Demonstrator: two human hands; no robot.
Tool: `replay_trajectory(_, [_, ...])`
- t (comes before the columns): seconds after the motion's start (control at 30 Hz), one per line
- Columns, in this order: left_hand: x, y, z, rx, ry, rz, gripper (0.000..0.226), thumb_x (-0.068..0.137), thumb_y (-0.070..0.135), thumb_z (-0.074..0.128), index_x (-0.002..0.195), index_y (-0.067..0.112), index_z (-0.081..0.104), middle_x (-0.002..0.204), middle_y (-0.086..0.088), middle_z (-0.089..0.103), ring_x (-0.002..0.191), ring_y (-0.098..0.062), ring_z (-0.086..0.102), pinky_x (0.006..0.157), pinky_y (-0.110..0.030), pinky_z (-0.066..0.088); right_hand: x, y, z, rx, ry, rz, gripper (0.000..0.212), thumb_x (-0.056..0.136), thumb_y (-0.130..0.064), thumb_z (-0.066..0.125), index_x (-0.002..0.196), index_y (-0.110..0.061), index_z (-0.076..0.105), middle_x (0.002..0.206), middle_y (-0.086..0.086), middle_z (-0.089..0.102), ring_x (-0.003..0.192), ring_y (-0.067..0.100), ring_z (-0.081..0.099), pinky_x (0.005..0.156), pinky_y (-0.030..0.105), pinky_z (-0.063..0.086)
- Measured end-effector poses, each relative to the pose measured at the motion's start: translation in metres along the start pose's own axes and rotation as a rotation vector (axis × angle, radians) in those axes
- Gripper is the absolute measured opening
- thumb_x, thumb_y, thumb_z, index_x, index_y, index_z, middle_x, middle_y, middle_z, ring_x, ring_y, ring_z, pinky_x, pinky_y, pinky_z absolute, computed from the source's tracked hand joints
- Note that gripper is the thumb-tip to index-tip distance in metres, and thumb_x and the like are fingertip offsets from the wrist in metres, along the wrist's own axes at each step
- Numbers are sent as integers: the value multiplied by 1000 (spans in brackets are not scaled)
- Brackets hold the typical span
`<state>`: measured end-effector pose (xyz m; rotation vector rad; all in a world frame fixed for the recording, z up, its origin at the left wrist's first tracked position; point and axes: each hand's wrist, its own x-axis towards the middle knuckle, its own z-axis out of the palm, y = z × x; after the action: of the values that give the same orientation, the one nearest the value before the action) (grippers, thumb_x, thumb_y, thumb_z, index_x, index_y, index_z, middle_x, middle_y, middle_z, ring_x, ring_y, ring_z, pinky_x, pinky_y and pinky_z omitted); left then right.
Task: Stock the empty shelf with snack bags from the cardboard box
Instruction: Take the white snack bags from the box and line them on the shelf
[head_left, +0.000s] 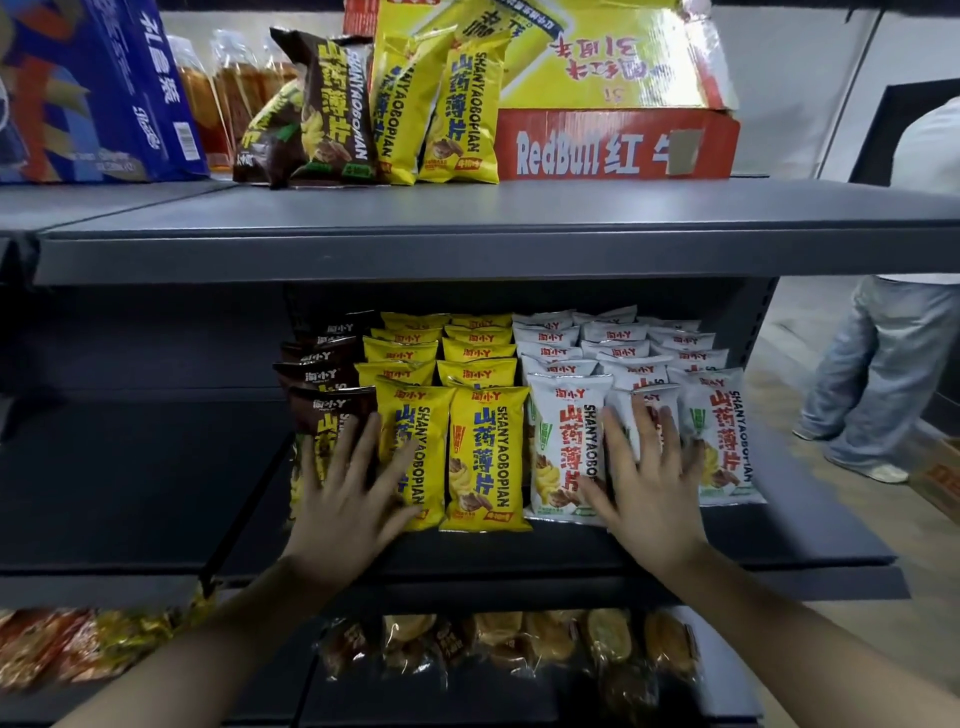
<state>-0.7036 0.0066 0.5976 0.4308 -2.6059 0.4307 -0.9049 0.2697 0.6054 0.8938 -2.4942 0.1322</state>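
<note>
Middle shelf (779, 540): snack bags stand upright in tight rows running front to back, with brown bags (322, 410) at left, yellow bags (483, 457) two rows wide in the centre and white bags (561, 447) at right, all with the same bold lettering down the front; on the top shelf (467, 218), a few spare bags (457, 104) lean just beside a red and gold cardboard box (613, 145). Left hand (348, 499): grip apart, fingers straight and spread, flat against the front brown and yellow bags. Right hand (649, 488): grip likewise apart, fingers splayed on the fronts of the foremost white bags, nothing clasped.
</note>
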Motion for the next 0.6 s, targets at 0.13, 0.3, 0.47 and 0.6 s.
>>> replay_trajectory(0.13, [9, 36, -5, -26, 34, 183, 66, 93, 64, 18, 149, 30, 16, 156, -14, 17, 141, -35, 23, 105, -65, 24, -3, 1, 8, 101, -51, 137, 67, 94, -51, 28, 150, -14, 27, 152, 21, 28, 136, 47, 30, 98, 68, 34])
replay_trajectory(0.3, [29, 91, -4, -65, 35, 259, 82, 81, 52, 60, 149, 23, 24, 156, -14, 21, 143, -34, 23, 105, -63, 30, 4, 3, 23, 170, -12, 207, 63, 97, -35, 44, 151, -16, 18, 153, 23, 23, 138, 50, 25, 100, 71, 30])
replay_trajectory(0.47, [40, 104, 5, -27, -99, 188, 82, 72, 47, 69, 143, 19, 40, 155, -11, 26, 143, -33, 24, 105, -62, 32, 8, 2, 26, 152, -50, 218, 65, 96, -37, 38, 151, -22, 8, 157, 20, 18, 142, 46, 17, 105, 68, 17])
replay_trajectory(0.6, [40, 107, 1, -20, -89, 188, 76, 78, 50, 62, 145, 24, 36, 154, -12, 28, 141, -34, 28, 105, -65, 28, 7, 8, 22, 256, -113, 210, 65, 95, -50, 18, 153, -25, 4, 160, 11, 3, 147, 36, -1, 111, 63, 5])
